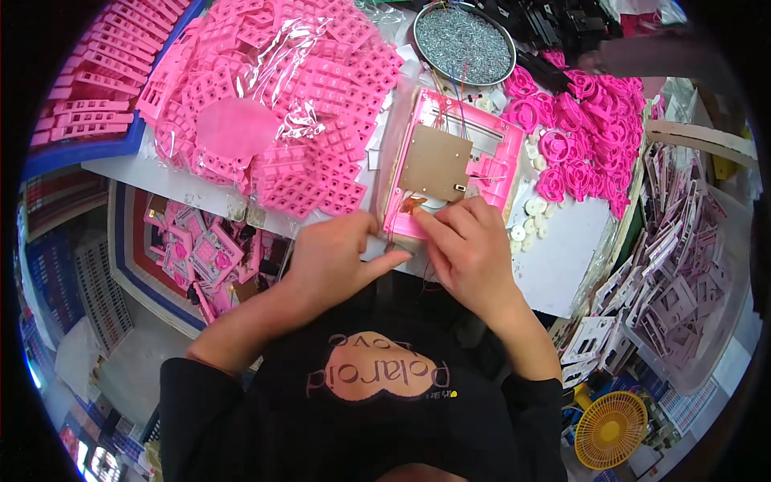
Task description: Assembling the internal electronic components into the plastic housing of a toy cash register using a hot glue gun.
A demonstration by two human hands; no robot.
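Note:
A pink plastic housing [502, 153] lies on the table in front of me, with a brown board [434, 163] and thin wires in it. My left hand [333, 257] is at its near left corner, thumb stretched out and the other fingers bent against the edge. My right hand [474, 249] reaches over the near edge with bent fingers. One fingertip touches a small orange-brown piece [412, 204] beside the board. What the right fingers grip, if anything, is hidden.
A bagged heap of pink keypad-like parts [321, 88] lies left. Behind stands a round tray [466, 44] of screws. Pink ring-shaped parts [574, 136] and white discs [530, 221] are right. Bins flank the table; a yellow fan [610, 430] is low right. Another person's arm [666, 58] reaches in.

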